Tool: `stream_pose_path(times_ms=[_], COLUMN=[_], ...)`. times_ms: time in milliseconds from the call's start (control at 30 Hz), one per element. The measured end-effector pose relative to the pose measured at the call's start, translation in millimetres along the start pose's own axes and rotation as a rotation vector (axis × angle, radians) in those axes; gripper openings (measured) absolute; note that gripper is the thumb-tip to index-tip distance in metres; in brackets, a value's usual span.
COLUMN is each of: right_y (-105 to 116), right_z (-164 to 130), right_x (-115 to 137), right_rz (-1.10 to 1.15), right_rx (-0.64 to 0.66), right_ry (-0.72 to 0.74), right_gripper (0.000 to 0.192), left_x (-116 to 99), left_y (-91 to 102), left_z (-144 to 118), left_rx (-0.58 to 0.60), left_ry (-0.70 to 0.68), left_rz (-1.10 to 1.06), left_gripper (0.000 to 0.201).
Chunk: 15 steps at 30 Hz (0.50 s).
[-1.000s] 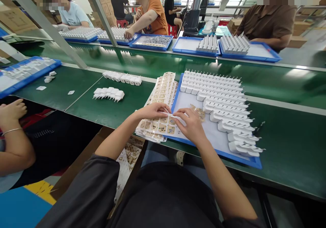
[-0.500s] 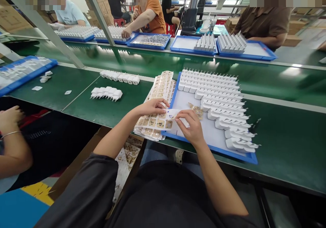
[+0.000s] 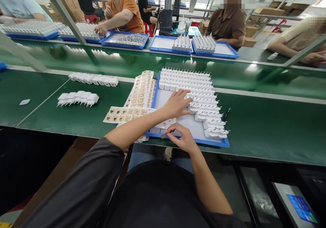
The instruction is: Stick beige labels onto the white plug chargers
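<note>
My left hand (image 3: 178, 104) is over the blue tray (image 3: 215, 142), fingers spread at the near-left ends of the rows of white plug adapters (image 3: 188, 80). Whether its fingertips touch an adapter I cannot tell. Lower down, at the tray's front edge, my right hand (image 3: 182, 138) pinches a small tan sticker (image 3: 163, 136) between thumb and fingertips. A sheet of tan stickers (image 3: 124, 114) lies partly under my left forearm, across a stack of similar sheets (image 3: 142, 88) along the tray's left side.
Two groups of white adapters, a nearer one (image 3: 77, 98) and a farther one (image 3: 93, 79), stand left on the green bench. A white cover piece (image 3: 24, 102) lies farther left. A dark pen-like object (image 3: 226, 114) is right of the tray. People work beyond the belt behind blue trays (image 3: 170, 44).
My left hand has left the sticker sheet and moved right over the adapters. My right hand has drawn down toward me with a sticker. The sheet now lies down; the view has turned right.
</note>
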State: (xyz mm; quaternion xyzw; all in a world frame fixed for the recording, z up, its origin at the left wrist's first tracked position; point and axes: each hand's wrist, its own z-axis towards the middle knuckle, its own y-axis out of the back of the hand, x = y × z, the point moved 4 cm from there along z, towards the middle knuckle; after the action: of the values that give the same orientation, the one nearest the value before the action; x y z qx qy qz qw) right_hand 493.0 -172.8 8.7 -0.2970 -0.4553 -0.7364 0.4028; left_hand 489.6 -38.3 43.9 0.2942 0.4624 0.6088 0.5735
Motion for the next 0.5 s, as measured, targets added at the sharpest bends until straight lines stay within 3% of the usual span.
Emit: stream_pose_path(times_ms=[133, 267, 367, 500], right_y=[0.6, 0.1, 3.0, 6.8], right_z=[-0.9, -3.4, -4.4, -6.8], right_x=[-0.1, -0.1, -2.5, -5.1], right_rz=[-0.017, 0.011, 0.079, 0.279], right_rx=[-0.007, 0.007, -0.042, -0.164], right_ry=[-0.002, 0.025, 0.024, -0.056], right_gripper=[0.01, 0.009, 0.007, 0.008], left_x=[-26.7, -28.6, -15.0, -1.7], left_y=[-30.2, -27.4, -3.5, 24.5], left_z=[23.2, 17.4, -5.1, -63.6], left_rx=[0.01, 0.031, 0.019, -0.074], left_ry=[-0.051, -0.024, 0.148, 0.421], left_rz=[0.115, 0.017, -0.392, -1.135], left_gripper=[0.032, 0.027, 0.031, 0.052])
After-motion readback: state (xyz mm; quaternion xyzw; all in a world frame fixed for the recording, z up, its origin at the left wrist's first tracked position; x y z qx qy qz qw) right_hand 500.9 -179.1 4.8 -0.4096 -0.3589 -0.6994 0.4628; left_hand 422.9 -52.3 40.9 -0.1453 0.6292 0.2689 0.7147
